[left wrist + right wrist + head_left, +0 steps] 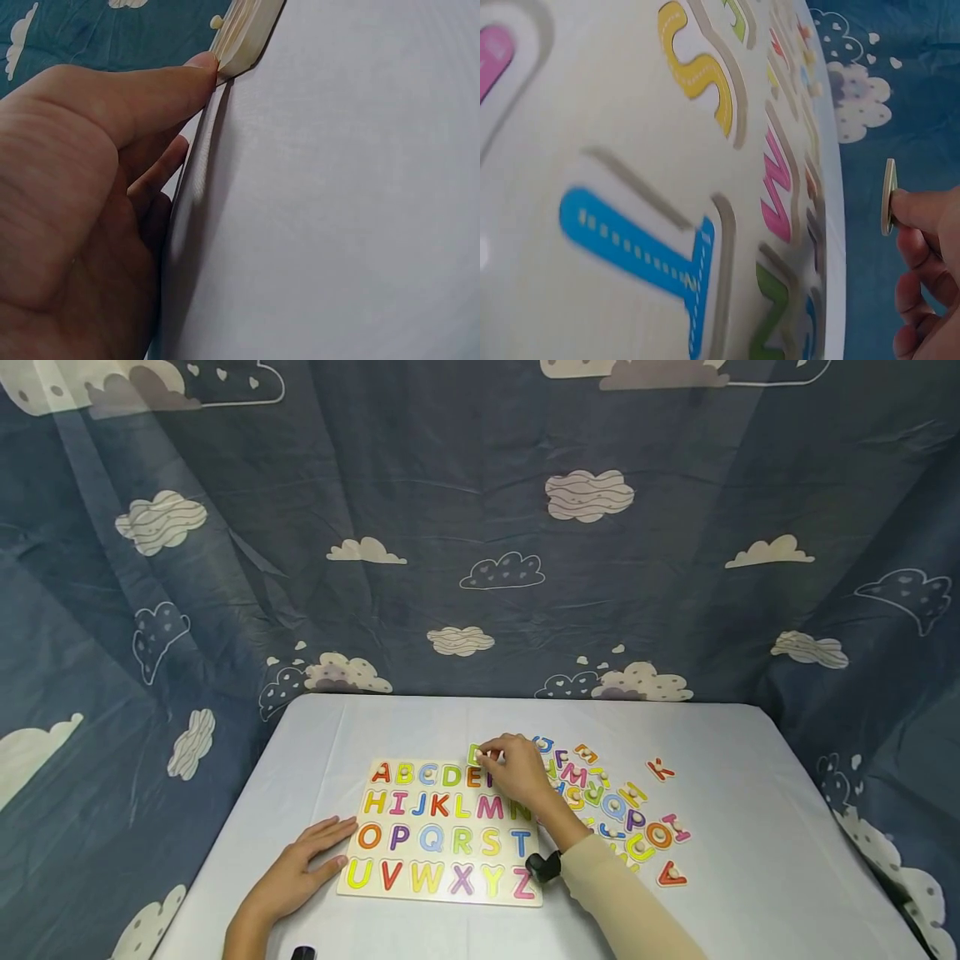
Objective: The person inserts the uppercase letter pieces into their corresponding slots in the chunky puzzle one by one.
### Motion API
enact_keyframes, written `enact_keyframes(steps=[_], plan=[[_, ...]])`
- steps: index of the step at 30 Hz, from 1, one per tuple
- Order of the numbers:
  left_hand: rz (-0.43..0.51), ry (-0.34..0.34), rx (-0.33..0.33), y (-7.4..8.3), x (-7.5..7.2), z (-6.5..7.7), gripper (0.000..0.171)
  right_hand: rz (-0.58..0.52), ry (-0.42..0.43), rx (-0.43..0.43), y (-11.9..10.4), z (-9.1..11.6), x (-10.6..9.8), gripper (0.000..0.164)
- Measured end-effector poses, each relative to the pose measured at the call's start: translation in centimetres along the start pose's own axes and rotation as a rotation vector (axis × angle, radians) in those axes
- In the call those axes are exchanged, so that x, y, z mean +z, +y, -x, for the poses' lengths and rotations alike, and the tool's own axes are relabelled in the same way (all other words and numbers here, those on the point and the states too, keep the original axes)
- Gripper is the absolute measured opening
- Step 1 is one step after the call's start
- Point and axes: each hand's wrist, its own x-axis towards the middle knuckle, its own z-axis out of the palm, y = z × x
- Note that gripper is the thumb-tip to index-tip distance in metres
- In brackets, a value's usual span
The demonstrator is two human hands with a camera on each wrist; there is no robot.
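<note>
A cream wooden alphabet board (pixel 442 896) lies on the table with coloured letters in rows. My right hand (pixel 517 770) is over its top edge and pinches a small green letter piece (pixel 474 754) between thumb and fingers. The right wrist view shows that letter piece (pixel 889 196) edge-on, held off the board by the right hand (pixel 930 262). At the board's left side rests my left hand (pixel 296 870), fingers extended, fingertips at the edge. In the left wrist view the thumb of the left hand (pixel 97 150) touches the board's corner (pixel 244 52).
Loose knobbed letter pieces lie scattered right of the board, among them an orange O (pixel 659 836), a purple P (pixel 634 820), a red V (pixel 672 874) and an orange K (pixel 661 769). A small black object (pixel 303 952) sits at the front edge. A cloud-patterned curtain (pixel 480 527) hangs behind.
</note>
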Motion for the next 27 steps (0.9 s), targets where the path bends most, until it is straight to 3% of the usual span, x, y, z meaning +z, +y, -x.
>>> enact_keyframes(steps=[8,16,27], plan=[[0.015,-0.007,-0.010,-0.3,0.1,0.0,0.054,0.006,-0.039,0.004,-0.6,0.0,1.7,0.014],[-0.002,0.014,0.042,-0.1,0.2,0.1,0.054,0.013,-0.076,-0.028,-1.0,0.0,3.5,0.013],[0.010,0.018,0.035,0.0,0.2,0.0,0.054,0.039,-0.097,-0.020,-1.7,0.2,4.7,0.011]])
